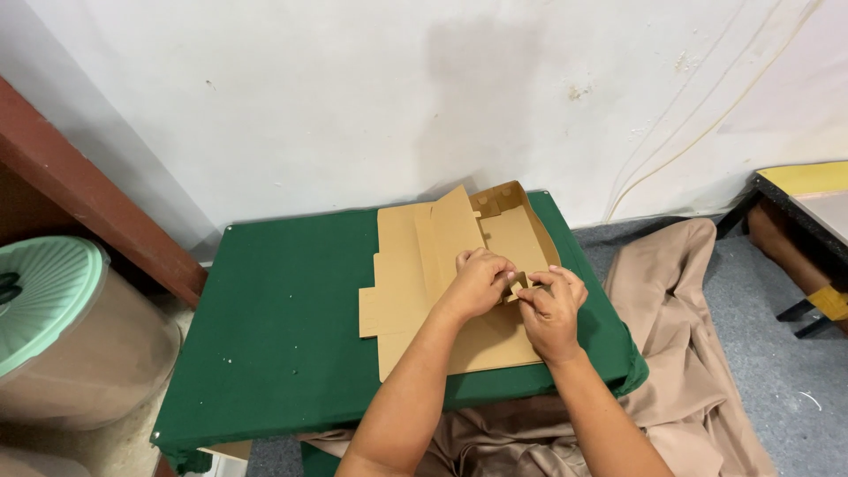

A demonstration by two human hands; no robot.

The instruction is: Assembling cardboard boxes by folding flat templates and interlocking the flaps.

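Both hands, left hand (pixel 477 284) and right hand (pixel 551 309), pinch 1 small flap (pixel 517 284) of the flat cardboard box (pixel 415 265), lying lengthwise away toward the wall (pixel 353 97).

We reach both bare forearms up from the near edge of the table, converging toward its middle. Our left hand (pixel 478 281) lies palm down, fingers curled and pressing. Our right hand (pixel 551 309) sits just beside it, touching at the fingertips, thumb and forefinger pinched together, wrist bent slightly inward.
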